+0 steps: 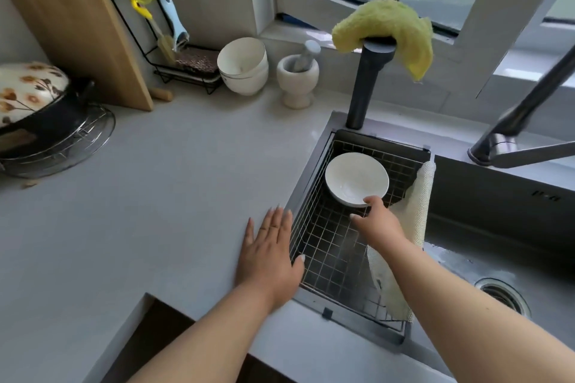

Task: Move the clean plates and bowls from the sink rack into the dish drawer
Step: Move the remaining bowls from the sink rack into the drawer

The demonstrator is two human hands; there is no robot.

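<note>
Right now your right hand (378, 221) reaches into the sink rack (336, 246), and its fingers (371, 200) curl over the near rim of the white plate (357, 179), thumb spread out to the left above the wire grid. Whether the plate is lifted off the wires you cannot tell from this view. That plate sits toward the far end of the rack, the only dish in it. Your left hand (270, 252) lies flat on the grey desk (155, 196) just beside the rack's left edge, fingers straight and holding nothing, a ring showing on one of them. A pale mesh cloth (413, 214) hangs over the rack's right side, partly under your right forearm. Well apart, at the back of the desk, two stacked white bowls (244, 67) stand tilted next to a stone mortar and pestle (298, 78). A yellow-green cloth (389, 31) drapes over the dark faucet column (367, 84) behind the rack.
</note>
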